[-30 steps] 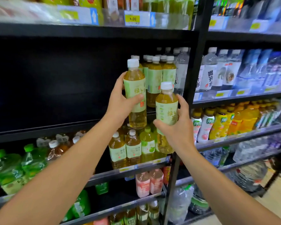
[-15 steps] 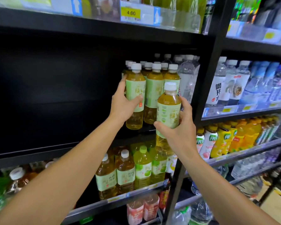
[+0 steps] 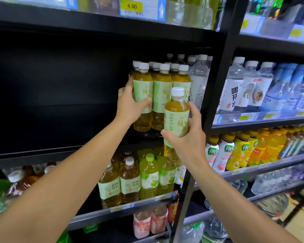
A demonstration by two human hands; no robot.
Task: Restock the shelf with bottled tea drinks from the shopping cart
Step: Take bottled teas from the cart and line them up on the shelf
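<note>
My left hand (image 3: 130,104) grips a green tea bottle (image 3: 142,85) with a white cap and pale green label. That bottle stands on the black shelf (image 3: 60,151) at the left end of a row of matching tea bottles (image 3: 162,92). In front of the row and lower, my right hand (image 3: 189,135) holds a second green tea bottle (image 3: 176,116) upright, off the shelf. The shopping cart is out of view.
The shelf left of the tea row is dark and bare. Clear water bottles (image 3: 198,81) stand right of the row, beside a black upright post (image 3: 216,95). More drinks (image 3: 130,179) fill the shelf below. Water and juice bottles (image 3: 249,86) fill the right bay.
My left hand has carried its bottle up and back onto the shelf, beside the row. My right hand's bottle has risen a little and come closer to the shelf. The camera has moved closer.
</note>
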